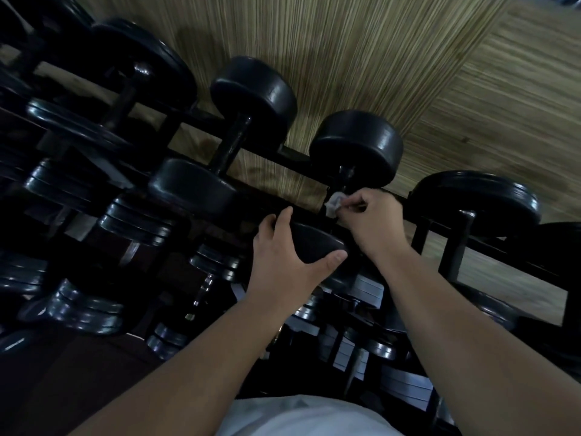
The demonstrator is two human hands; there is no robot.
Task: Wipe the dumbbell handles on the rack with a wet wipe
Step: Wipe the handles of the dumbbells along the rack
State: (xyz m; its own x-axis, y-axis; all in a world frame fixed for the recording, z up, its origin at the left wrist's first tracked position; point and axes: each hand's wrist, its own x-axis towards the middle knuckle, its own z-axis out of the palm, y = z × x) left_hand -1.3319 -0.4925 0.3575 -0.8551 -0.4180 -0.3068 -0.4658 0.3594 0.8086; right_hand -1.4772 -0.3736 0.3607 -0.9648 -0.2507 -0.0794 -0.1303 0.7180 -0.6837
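On the rack's top rail (295,158), right hand (374,221) pinches the wet wipe (334,204) against the dumbbell handle (345,179); left hand (283,256) grips the near head (314,243); advise wrapping the wet wipe fully round the dumbbell handle

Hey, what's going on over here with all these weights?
A person is cleaning weights on a rack. Their left hand grips the near end of one dumbbell, apparently to steady it. The fingers of their right hand pinch a crumpled wet wipe against that dumbbell's handle, just below its far end. Other dumbbells sit on the rack to either side.
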